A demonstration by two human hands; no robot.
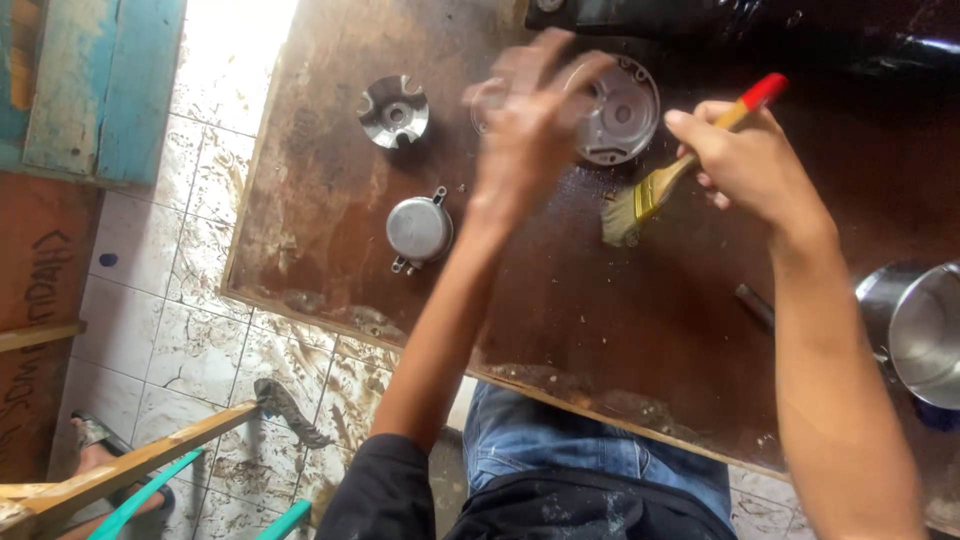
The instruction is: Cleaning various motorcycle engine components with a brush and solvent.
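A worn, stained brown surface (330, 210) carries a round grey metal housing (620, 112) just beyond the left hand's blurred fingers (545, 75). Left of those fingers lies a notched metal coupling (394, 110), and nearer the person a small lidded metal cap (419, 230). Right of the right hand's fingers (695, 130) stands a steel pot (915, 330).

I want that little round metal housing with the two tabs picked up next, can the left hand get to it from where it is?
Probably yes. The left hand hovers blurred over the board, and the small round housing lies uncovered just beside the left forearm, with nothing between them.
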